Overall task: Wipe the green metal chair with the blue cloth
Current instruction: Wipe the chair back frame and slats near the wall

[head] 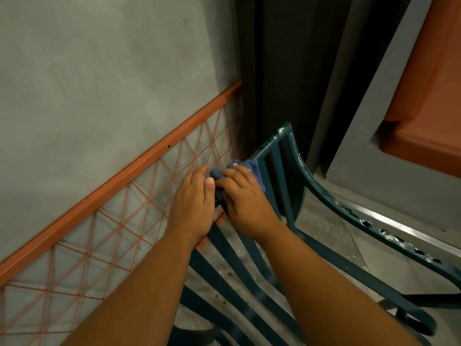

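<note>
Blue cloth (250,168): bunched over the top rail of the chair back, near its left end, under the right hand; soft and limp, so it should fold round the rail and slats easily, and light enough to slip off if not pinched
Right hand (243,201): lies on the cloth with fingers (230,174) curled over it, pressing it onto the rail; the grip looks closed on the cloth, thumb side hidden
Left hand (193,208): just beside the right, touching or nearly so, fingers bent downward past the rail's end; whether it grips the rail or only rests there I cannot tell
Green metal chair (287,156): dark teal, slatted back and seat, stiff and probably fairly heavy; it stands close to the wall on the left, its back toward the dark corner
Where to hold: judging from here, the cloth is best kept wadded in the palm, and the chair steadied at the top rail or a side rail
Paint: chipped and flaking along the right side rail (389,232), white spots near the top corner; rough edges may snag the cloth
Wire lattice (119,221): orange grid with an orange bar above, fixed to the grey wall, right beside the left hand; little room for knuckles there
Floor (321,228): grey, seen between the slats, with crumbs under the seat
Orange cushion (424,96): upper right, well apart
</note>
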Action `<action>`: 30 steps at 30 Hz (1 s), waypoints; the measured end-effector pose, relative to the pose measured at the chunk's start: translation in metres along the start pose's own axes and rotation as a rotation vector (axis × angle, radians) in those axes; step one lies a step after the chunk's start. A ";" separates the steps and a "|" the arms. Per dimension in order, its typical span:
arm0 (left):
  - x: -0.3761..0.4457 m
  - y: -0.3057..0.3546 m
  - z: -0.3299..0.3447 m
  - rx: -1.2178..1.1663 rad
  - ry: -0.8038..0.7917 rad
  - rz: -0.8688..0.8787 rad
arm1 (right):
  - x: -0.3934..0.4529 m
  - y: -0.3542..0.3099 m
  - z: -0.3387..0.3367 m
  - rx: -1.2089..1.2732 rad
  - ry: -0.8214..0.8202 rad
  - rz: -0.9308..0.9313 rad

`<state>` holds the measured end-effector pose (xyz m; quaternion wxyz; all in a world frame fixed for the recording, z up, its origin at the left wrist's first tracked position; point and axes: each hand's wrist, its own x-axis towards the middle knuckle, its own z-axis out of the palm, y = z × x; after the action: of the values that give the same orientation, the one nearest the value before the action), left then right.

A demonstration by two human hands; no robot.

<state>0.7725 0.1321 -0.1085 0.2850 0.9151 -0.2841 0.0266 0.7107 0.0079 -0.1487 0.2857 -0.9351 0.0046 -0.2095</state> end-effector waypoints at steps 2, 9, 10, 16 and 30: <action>-0.001 -0.001 0.000 0.001 -0.003 0.009 | 0.001 0.009 -0.014 -0.057 -0.027 -0.037; -0.002 -0.002 -0.001 -0.054 -0.004 -0.003 | 0.059 0.005 -0.033 -0.374 -0.204 0.335; -0.001 -0.002 -0.001 -0.080 -0.001 -0.013 | 0.064 -0.002 -0.031 -0.423 -0.254 0.333; 0.000 -0.002 -0.002 -0.158 0.019 -0.058 | 0.025 -0.011 -0.007 -0.185 -0.028 -0.071; 0.001 0.002 0.000 0.080 -0.089 0.043 | 0.019 0.039 -0.018 -0.174 0.059 -0.102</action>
<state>0.7726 0.1304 -0.1073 0.2349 0.9196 -0.3147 0.0035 0.7253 -0.0362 -0.1487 0.1918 -0.9488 -0.0165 -0.2502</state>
